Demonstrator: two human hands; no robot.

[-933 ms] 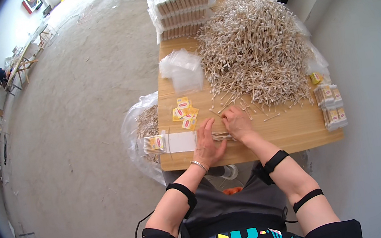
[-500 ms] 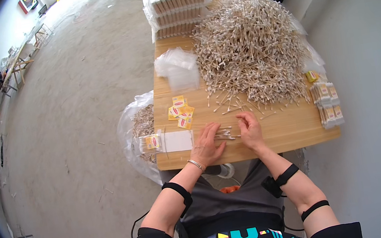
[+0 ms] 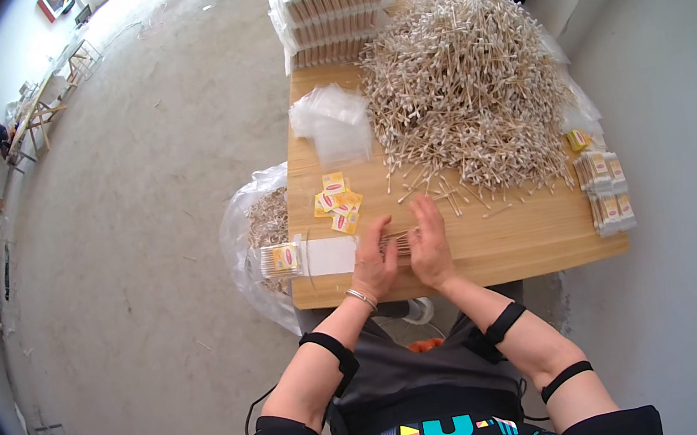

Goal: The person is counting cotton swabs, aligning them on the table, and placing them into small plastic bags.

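Between my two hands lies a small bundle of cotton swabs (image 3: 398, 244), sticks running left to right, just above or on the table. My left hand (image 3: 372, 263) curls round the bundle's left end, thumb toward the middle. On the other end presses my right hand (image 3: 429, 245), its fingers fairly straight and held together; the swab tips there are hidden. Left of my left hand is a white rectangular sheet (image 3: 333, 256). Beside it a packed bag of swabs (image 3: 281, 258) with a yellow label sits at the table's left edge. Yellow cards (image 3: 338, 202) lie loosely above the sheet.
A large heap of cotton swabs (image 3: 465, 87) covers the table's far right. Clear plastic bags (image 3: 337, 125) lie left of it, below stacked swab packs (image 3: 336, 19). Finished packets (image 3: 606, 191) line the right edge. A sack of swabs (image 3: 235, 236) stands beside the table (image 3: 538, 250).
My right hand has moved left and now presses against the swabs' right end, its fingers straighter. My left hand has turned more upright around the other end. The bundle looks more gathered.
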